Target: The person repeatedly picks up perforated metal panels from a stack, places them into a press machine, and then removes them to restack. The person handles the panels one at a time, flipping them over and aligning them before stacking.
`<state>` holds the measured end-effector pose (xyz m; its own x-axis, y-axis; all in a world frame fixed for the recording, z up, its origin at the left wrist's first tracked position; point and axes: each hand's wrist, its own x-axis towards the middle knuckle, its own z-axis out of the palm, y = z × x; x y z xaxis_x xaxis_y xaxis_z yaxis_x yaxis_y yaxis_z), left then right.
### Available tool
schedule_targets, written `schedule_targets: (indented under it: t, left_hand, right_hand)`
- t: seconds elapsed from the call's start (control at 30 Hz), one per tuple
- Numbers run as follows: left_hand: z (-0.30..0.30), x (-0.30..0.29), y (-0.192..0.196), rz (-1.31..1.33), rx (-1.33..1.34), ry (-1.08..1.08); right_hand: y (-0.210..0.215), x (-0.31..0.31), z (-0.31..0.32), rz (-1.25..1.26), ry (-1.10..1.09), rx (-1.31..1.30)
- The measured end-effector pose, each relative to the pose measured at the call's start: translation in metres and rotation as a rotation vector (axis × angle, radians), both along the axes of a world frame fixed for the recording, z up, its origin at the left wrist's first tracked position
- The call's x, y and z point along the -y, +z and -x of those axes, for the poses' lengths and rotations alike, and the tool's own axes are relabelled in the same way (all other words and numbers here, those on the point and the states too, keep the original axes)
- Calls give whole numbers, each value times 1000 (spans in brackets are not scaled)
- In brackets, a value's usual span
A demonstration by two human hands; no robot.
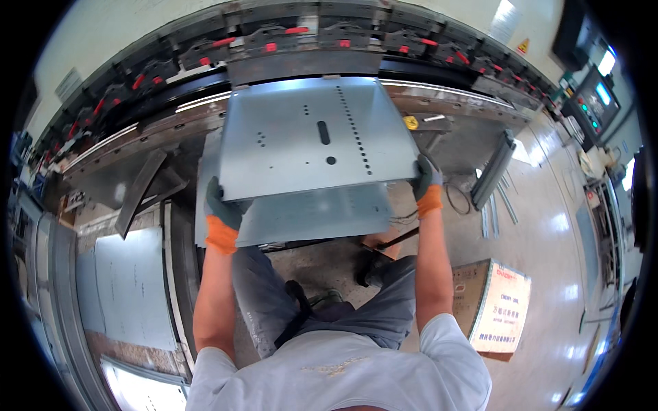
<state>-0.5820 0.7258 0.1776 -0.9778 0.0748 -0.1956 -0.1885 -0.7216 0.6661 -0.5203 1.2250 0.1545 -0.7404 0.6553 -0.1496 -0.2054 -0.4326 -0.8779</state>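
Note:
Both my hands wear grey-green gloves with orange cuffs. A sheet-metal panel (284, 140), punched with round holes and one slot, lies between them. My left hand (223, 205) is closed on its near left corner, and my right hand (425, 177) grips the near right corner. The panel's far edge reaches the press brake's tooling (305, 66), where I cannot tell how deep it sits. Beneath the panel, closer to my knees, more sheet metal (315, 216) shows, partly hidden by it.
Flat metal sheets (133, 288) lie at the left. A printed box (497, 308) stands on the floor at the right, near metal strips (495, 212). A yellow tape measure (410, 122) rests right of the panel. The control panel (593, 103) is at the far right.

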Motion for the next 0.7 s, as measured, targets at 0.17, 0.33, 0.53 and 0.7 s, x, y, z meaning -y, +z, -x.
schedule_targets:
  t: [0.17, 0.33, 0.53, 0.7]
  left_hand:
    - [-5, -2, 4, 28, -6, 47]
    - [-5, 2, 6, 50, -52, 18]
    - [-4, 3, 6, 18, -28, 9]
    - [-4, 1, 5, 44, -6, 23]
  right_hand:
    - [8, 7, -5, -56, 124, -112]
    - [14, 13, -9, -102, 157, -147]
    - [15, 13, -7, -140, 124, -89]
    - [19, 19, -10, -166, 116, -92]
